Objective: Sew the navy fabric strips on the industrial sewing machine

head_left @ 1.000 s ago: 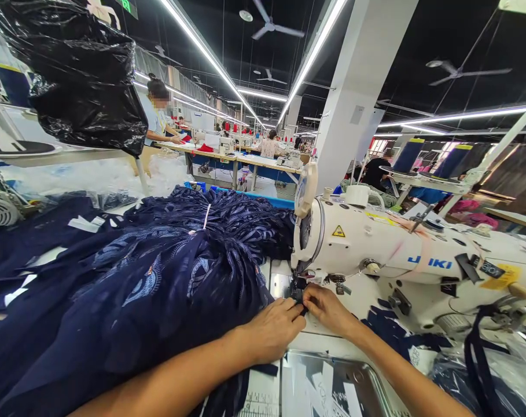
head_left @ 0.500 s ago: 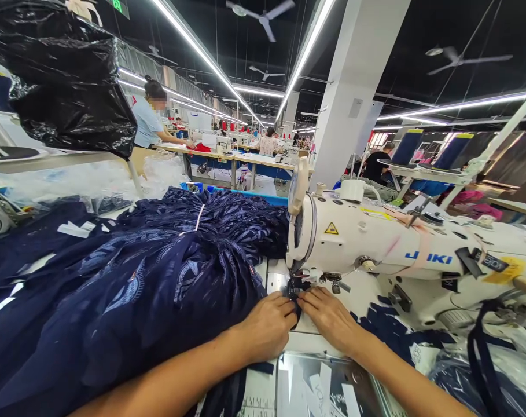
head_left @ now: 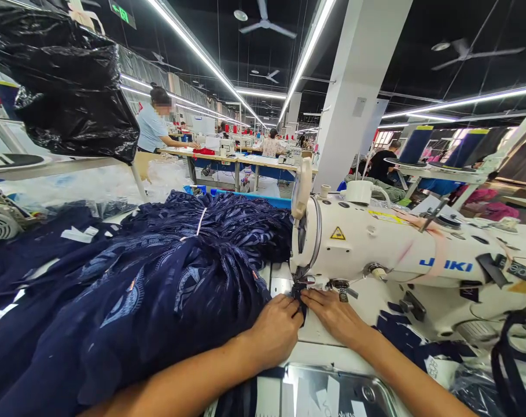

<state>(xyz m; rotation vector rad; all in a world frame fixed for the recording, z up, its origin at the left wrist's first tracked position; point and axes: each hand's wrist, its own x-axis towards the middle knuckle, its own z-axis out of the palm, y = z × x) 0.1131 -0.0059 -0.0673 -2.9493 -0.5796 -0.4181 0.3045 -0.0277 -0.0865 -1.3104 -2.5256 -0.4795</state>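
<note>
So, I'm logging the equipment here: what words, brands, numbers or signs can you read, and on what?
"JUKI", its U partly covered: white sewing machine.
Pictogram, no words: yellow triangular sticker on that machine.
Arrow and running figure, symbols only: green rectangular sign overhead.
Too small or blurred to read: black rectangular labels on the machine, white strips on the shiny metal plate.

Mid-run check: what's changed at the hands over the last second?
The right hand has gone from a curled pinch to straighter, flatter fingers at the dark fabric piece. Whether it let go isn't clear. The left hand stays by that piece; the garment pile and sewing machine haven't moved.
</note>
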